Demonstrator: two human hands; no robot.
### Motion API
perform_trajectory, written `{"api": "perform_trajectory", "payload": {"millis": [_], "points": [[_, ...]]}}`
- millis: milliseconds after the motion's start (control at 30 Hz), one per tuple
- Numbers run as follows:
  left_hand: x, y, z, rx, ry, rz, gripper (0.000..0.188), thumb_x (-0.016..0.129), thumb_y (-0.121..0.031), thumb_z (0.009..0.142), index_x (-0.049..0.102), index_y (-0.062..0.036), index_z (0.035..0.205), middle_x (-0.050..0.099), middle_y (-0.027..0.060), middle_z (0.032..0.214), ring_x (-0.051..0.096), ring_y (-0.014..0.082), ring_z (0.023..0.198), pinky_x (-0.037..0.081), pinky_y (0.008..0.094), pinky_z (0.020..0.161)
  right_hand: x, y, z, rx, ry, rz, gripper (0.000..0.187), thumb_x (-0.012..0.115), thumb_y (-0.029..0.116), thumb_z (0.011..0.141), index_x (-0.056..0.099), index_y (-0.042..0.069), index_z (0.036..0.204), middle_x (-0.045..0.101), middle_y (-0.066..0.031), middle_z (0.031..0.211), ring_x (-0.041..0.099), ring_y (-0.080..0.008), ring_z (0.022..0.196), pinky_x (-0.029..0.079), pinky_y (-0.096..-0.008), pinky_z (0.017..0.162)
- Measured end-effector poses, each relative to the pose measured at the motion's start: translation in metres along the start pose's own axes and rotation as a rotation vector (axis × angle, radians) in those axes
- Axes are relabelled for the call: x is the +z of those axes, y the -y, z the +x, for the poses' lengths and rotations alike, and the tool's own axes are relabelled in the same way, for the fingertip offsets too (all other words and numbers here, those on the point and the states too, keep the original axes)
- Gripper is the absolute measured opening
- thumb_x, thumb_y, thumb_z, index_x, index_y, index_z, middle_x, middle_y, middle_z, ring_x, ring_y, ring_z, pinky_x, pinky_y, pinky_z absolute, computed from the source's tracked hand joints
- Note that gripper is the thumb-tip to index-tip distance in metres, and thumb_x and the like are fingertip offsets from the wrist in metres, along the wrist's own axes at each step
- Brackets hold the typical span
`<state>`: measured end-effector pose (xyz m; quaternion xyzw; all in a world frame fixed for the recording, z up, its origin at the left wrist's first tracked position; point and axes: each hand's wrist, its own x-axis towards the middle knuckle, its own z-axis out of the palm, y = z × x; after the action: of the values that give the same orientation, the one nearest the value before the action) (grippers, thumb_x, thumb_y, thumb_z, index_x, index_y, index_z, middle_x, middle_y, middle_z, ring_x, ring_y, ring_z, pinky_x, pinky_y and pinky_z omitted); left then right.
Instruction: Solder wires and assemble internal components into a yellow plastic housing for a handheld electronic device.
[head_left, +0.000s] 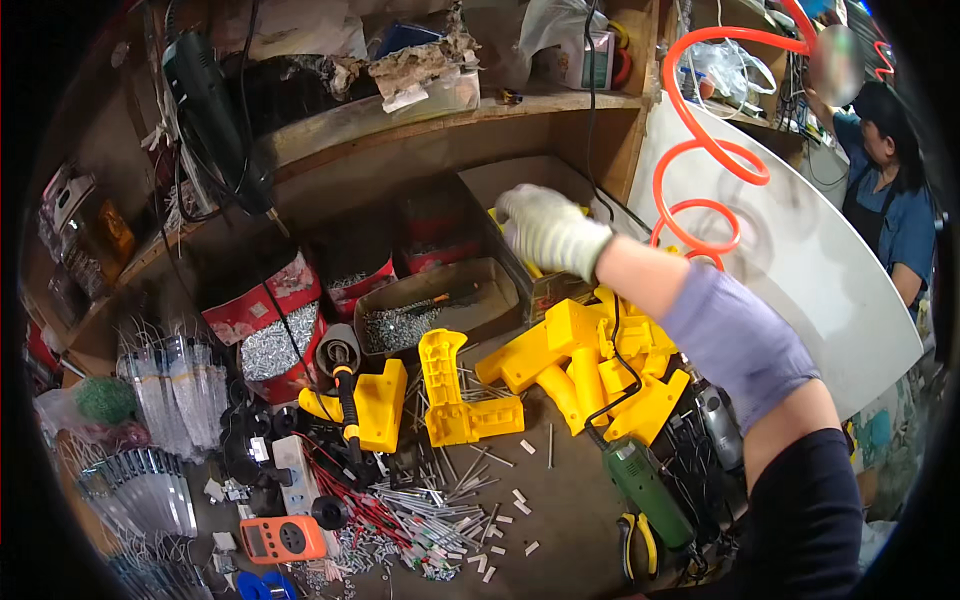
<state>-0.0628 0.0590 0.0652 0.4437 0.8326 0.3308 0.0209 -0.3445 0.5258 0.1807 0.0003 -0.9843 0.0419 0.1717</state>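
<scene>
My right hand (550, 230), in a pale knitted glove, reaches over a cardboard box (555, 172) at the back of the bench. Its fingers look curled in, and whatever they may hold is hidden. Yellow plastic pieces show inside the box beside the glove. Below my forearm lies a heap of yellow plastic tool housings (575, 330). Apart from the heap, an open yellow housing half (445, 385) lies with its ribbed inside up, next to another yellow housing (382, 405). My left hand is out of view.
A soldering iron (347, 400), an orange multimeter (283, 540), loose metal rods (425, 510), a green power tool (645, 490) and pliers (640, 545) lie around the bench. Red bins (265, 300) hold screws. An orange coiled hose (715, 160) hangs at right, near another person (880, 190).
</scene>
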Motion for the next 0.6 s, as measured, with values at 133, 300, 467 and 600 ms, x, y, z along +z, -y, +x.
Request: {"api": "perform_trajectory", "payload": {"millis": [133, 300, 467, 600], "points": [[-0.001, 0.005, -0.001, -0.029, -0.02, -0.019, 0.027, 0.072, -0.019, 0.076, 0.069, -0.0093, 0.102, 0.067, 0.01, 0.102, 0.062, 0.0326, 0.095, 0.051, 0.0463, 0.084, 0.041, -0.064, 0.058, 0.25, 0.447, -0.305, 0.031, 0.057, 0.013, 0.085, 0.075, 0.004, 0.109, 0.066, -0.0239, 0.12, 0.065, -0.0374, 0.114, 0.052, -0.0455, 0.097], [-0.001, 0.008, -0.002, -0.035, 0.012, -0.029, 0.03, 0.07, -0.017, 0.075, 0.068, -0.0096, 0.104, 0.066, 0.0088, 0.101, 0.063, 0.0314, 0.096, 0.052, 0.045, 0.083, 0.082, -0.103, 0.057, 0.406, 0.432, -0.413, 0.034, 0.056, 0.018, 0.091, 0.073, 0.008, 0.119, 0.065, -0.0161, 0.13, 0.064, -0.0326, 0.118, 0.052, -0.0447, 0.098], [0.003, 0.015, -0.007, 0.008, 0.037, 0.005, 0.035, 0.07, -0.015, 0.072, 0.068, -0.0107, 0.106, 0.066, 0.0074, 0.103, 0.063, 0.0302, 0.097, 0.053, 0.0434, 0.081, 0.081, -0.119, 0.072, 0.365, 0.489, -0.41, 0.036, 0.057, 0.02, 0.091, 0.071, 0.009, 0.122, 0.065, -0.015, 0.132, 0.063, -0.0342, 0.12, 0.051, -0.0449, 0.1], [-0.002, 0.013, -0.005, 0.003, 0.056, -0.014, 0.032, 0.071, -0.018, 0.075, 0.068, -0.0109, 0.106, 0.066, 0.0074, 0.104, 0.062, 0.0305, 0.098, 0.052, 0.044, 0.083, 0.03, -0.134, 0.075, 0.685, 0.061, 0.038, 0.046, 0.065, 0.03, 0.088, 0.065, 0.004, 0.126, 0.065, -0.0217, 0.126, 0.065, -0.039, 0.111, 0.052, -0.0474, 0.093]]}}
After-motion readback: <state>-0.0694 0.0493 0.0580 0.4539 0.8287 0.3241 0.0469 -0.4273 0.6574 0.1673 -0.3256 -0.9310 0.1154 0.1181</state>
